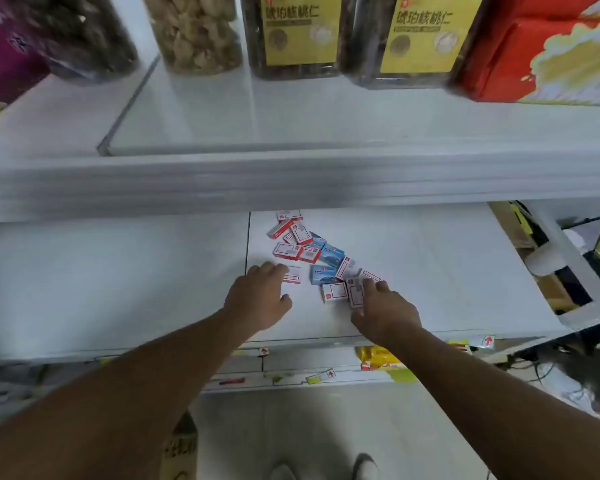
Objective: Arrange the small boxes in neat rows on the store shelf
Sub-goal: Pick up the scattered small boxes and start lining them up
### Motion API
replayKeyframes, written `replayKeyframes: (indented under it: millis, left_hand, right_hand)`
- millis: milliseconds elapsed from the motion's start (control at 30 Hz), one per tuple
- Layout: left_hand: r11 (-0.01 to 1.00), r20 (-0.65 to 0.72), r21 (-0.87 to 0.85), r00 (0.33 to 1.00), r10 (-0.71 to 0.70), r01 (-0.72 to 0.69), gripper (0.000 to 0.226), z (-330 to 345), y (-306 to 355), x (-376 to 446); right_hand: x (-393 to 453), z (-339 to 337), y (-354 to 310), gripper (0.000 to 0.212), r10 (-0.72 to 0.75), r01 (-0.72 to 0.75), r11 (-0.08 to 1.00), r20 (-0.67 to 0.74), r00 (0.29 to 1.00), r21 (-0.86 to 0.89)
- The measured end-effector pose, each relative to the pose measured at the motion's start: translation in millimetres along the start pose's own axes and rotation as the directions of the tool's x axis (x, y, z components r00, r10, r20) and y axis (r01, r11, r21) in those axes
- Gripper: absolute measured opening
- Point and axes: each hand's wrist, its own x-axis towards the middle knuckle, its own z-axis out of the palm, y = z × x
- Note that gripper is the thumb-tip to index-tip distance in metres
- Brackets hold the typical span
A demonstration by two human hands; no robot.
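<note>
Reaching in over the front edge of the white shelf (430,271), both hands are down among the small boxes. The left hand (257,299) lies palm down near the seam in the shelf panels, fingers (274,268) fairly straight and only loosely spread, tips resting on a red-and-white box (292,274). Not really gripping it, just touching the top.

Right of that is the pile of small boxes (305,244), a messy diagonal scatter running from under the back of the shelf toward the front, no rows at all. Mostly red-and-white ones, with a few blue boxes (329,254) mixed into the middle, lying at all angles and some overlapping.

The right hand (383,313) is at the front end of the scatter. Its fingers (373,285) are bent over a white box with red trim (355,294), thumb down on the near side, so it looks like a pinch on that one. Another similar box (335,292) sits just beside it, touching.

Up top, the higher shelf (291,174) carries jars (194,32) of snacks and a red carton (541,50) on the right.
</note>
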Motion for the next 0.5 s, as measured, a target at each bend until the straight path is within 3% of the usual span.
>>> replayKeyframes:
  millis: [200, 367, 500]
  left_hand:
    - [1.000, -0.041, 0.000, 0.999, 0.006, -0.006, 0.058, 26, -19, 33]
    - [0.999, -0.044, -0.027, 0.999, 0.032, -0.033, 0.061, 42, -24, 44]
    - [0.996, -0.044, -0.072, 0.998, 0.043, -0.047, 0.064, 52, -26, 46]
  right_hand:
    - [28, 21, -2, 0.055, 0.043, -0.041, 0.995, -0.026, 0.999, 0.092]
    - [47, 40, 1, 0.050, 0.029, -0.011, 0.994, -0.160, 0.987, 0.113]
    - [52, 48, 1, 0.047, 0.028, 0.006, 0.984, -0.188, 0.982, 0.178]
